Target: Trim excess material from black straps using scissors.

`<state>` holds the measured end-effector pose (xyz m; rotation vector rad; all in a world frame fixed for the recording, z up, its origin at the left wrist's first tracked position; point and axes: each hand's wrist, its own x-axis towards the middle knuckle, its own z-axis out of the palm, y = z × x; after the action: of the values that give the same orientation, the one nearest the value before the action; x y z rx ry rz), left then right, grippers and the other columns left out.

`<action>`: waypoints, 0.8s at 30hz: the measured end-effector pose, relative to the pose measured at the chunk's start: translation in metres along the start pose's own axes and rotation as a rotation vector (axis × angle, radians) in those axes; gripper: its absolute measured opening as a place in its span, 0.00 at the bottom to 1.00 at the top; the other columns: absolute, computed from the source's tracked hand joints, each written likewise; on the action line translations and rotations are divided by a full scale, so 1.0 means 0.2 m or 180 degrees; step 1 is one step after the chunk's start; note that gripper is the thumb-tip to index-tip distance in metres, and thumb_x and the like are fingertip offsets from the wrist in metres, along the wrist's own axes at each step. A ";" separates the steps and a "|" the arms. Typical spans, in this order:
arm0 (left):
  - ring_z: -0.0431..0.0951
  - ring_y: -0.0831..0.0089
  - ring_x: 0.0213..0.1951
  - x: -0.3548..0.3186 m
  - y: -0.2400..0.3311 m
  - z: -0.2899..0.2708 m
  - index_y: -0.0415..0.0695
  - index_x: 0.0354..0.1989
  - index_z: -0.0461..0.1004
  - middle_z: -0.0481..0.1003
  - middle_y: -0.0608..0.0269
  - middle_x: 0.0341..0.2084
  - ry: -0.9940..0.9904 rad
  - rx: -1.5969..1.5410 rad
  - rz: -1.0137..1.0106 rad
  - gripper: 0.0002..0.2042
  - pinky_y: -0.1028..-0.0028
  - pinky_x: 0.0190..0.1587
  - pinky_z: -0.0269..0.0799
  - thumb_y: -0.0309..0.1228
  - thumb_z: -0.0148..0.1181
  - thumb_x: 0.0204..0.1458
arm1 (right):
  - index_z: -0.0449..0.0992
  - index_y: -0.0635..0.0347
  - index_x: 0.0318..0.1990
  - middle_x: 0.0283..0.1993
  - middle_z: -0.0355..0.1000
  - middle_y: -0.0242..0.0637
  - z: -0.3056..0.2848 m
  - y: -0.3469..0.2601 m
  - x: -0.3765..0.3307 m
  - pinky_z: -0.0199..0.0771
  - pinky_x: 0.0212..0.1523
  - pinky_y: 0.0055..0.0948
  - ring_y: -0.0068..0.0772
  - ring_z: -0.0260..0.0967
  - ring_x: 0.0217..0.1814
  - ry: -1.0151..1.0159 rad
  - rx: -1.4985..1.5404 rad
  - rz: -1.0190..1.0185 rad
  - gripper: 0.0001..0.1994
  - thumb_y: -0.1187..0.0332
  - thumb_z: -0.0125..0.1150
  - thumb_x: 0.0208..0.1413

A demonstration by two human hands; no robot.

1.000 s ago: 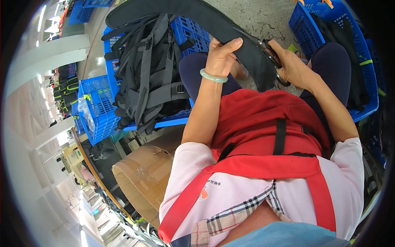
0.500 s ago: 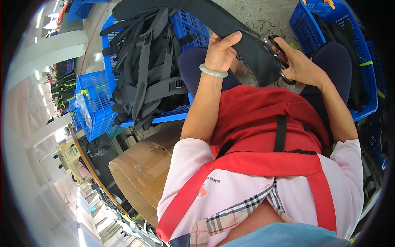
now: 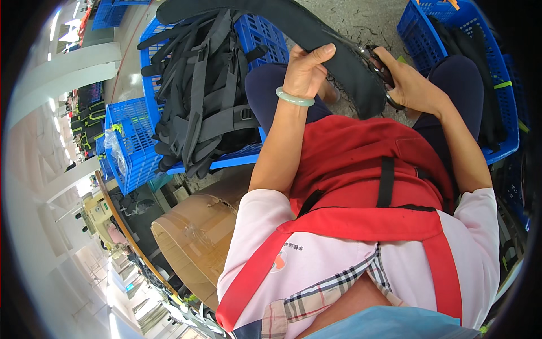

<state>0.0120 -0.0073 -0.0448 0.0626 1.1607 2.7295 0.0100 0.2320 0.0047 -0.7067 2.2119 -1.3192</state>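
My left hand [image 3: 305, 70] grips a long black padded strap [image 3: 265, 17] that arcs across the top of the view; a pale green bangle sits on that wrist. My right hand [image 3: 409, 85] holds a small dark pair of scissors [image 3: 375, 65] against the strap's rounded end [image 3: 361, 85]. Both hands are above my lap, over a red apron [image 3: 361, 164].
A blue crate [image 3: 254, 34] on my left holds a pile of grey-black straps and bags [image 3: 203, 90]. Another blue crate [image 3: 502, 85] with dark pieces stands on my right. A cardboard box [image 3: 197, 231] and a further blue crate [image 3: 127, 141] lie lower left.
The strap has slid a little through my hands, and my left hand's grip sits nearer its rounded end. My right hand stays at the end with the scissors.
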 end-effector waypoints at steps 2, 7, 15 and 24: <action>0.78 0.68 0.42 0.00 0.01 0.00 0.44 0.39 0.77 0.78 0.64 0.37 0.0020 -0.0082 0.0040 0.10 0.64 0.49 0.74 0.18 0.61 0.49 | 0.59 0.63 0.45 0.31 0.67 0.55 -0.01 0.01 0.00 0.65 0.34 0.38 0.54 0.62 0.31 -0.0039 -0.0132 0.0145 0.17 0.76 0.58 0.51; 0.78 0.68 0.42 0.01 -0.01 0.00 0.44 0.39 0.77 0.78 0.64 0.37 -0.0022 -0.0036 0.0049 0.10 0.65 0.49 0.74 0.17 0.60 0.49 | 0.59 0.64 0.45 0.31 0.67 0.53 0.05 0.11 0.01 0.65 0.34 0.37 0.56 0.58 0.30 0.0196 0.0053 -0.0387 0.16 0.73 0.59 0.53; 0.78 0.70 0.42 0.00 -0.01 0.01 0.44 0.40 0.77 0.78 0.64 0.38 0.0002 -0.0151 0.0002 0.11 0.67 0.49 0.74 0.17 0.60 0.49 | 0.62 0.65 0.42 0.29 0.67 0.55 0.07 0.09 0.02 0.66 0.34 0.37 0.58 0.54 0.30 0.0268 -0.0131 -0.0112 0.13 0.72 0.59 0.53; 0.78 0.70 0.42 0.01 0.01 0.06 0.44 0.39 0.78 0.79 0.64 0.37 -0.0075 -0.0170 0.0040 0.09 0.67 0.50 0.73 0.19 0.60 0.50 | 0.64 0.64 0.43 0.30 0.68 0.54 0.05 0.12 0.01 0.66 0.34 0.35 0.57 0.55 0.31 0.0373 -0.0095 0.0076 0.13 0.72 0.60 0.53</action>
<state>0.0112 -0.0002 -0.0353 0.0952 1.0844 2.7611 0.0093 0.2336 -0.0205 -0.6265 2.3295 -1.3499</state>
